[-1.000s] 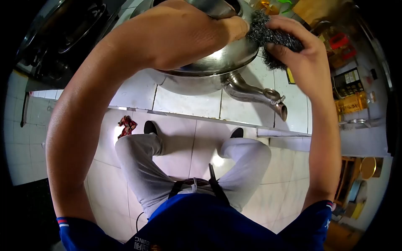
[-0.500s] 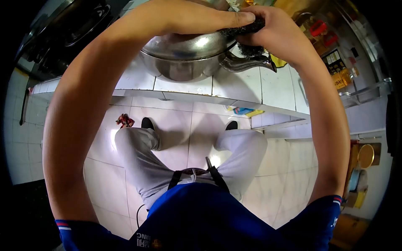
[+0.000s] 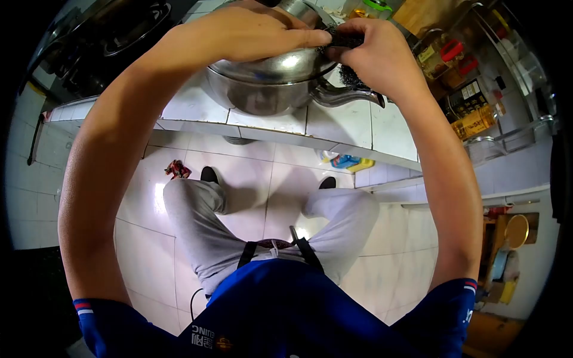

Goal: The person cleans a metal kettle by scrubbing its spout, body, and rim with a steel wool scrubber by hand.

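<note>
A steel pot (image 3: 262,95) with a dark handle (image 3: 346,95) stands at the counter's front edge, its domed lid (image 3: 280,67) on top. My left hand (image 3: 256,33) is closed above the lid, thumb stretched toward my right hand. Its curled fingers are partly hidden; a shiny metal object (image 3: 301,11), whose kind I cannot make out, shows just past them. My right hand (image 3: 373,51) is closed on a black wiry scouring pad (image 3: 346,39), pressed near the left thumb. More of the pad's dark mesh hangs below the right fingers, over the pot handle.
White tiles cover the counter (image 3: 340,128). At the right, a rack (image 3: 507,140) holds bottles and red-lidded jars (image 3: 452,49). A green-rimmed jar (image 3: 376,7) stands at the back. Black cookware (image 3: 134,30) is at the left. A red cloth (image 3: 177,169) lies on the floor.
Both hands and the scouring pad have shifted left and slightly down in view. More of the metal object and the green-rimmed jar now shows. The pot appears nearly unmoved.
</note>
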The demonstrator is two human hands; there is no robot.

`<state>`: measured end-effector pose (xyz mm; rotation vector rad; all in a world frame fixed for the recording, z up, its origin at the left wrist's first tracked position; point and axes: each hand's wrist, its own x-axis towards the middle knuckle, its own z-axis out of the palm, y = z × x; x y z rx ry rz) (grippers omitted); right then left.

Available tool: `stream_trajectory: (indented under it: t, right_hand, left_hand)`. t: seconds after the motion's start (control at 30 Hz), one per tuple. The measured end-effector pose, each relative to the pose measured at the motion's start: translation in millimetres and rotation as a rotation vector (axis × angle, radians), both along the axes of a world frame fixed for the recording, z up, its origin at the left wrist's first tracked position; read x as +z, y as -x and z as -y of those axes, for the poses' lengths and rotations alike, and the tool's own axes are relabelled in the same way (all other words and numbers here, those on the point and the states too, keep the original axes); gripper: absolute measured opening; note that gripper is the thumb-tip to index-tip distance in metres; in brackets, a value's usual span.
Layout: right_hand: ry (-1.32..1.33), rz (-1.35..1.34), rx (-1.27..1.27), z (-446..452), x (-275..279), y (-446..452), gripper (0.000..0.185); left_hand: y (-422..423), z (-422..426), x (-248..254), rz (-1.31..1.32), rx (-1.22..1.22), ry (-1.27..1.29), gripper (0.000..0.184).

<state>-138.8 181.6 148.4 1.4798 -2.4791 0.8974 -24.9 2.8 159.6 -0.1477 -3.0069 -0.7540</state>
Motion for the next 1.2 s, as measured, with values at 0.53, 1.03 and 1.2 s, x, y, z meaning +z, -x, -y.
stream_trajectory:
  t: [0.53, 1.03, 1.2]
  right_hand:
    - [-0.039, 0.065, -0.112, 16, 0, -10, 0.028]
    - [-0.019, 0.087, -0.098, 21, 2, 3, 0.027]
    - [0.065, 0.15, -0.103, 19, 1, -7, 0.015]
  left_hand:
    - [11, 2, -40, -0.447, 0.158, 0.334, 0.051]
    - [11, 5, -42, -0.485, 0.152, 0.313, 0.037]
    - [5, 9, -41, -0.516, 0.011, 0.472, 0.042]
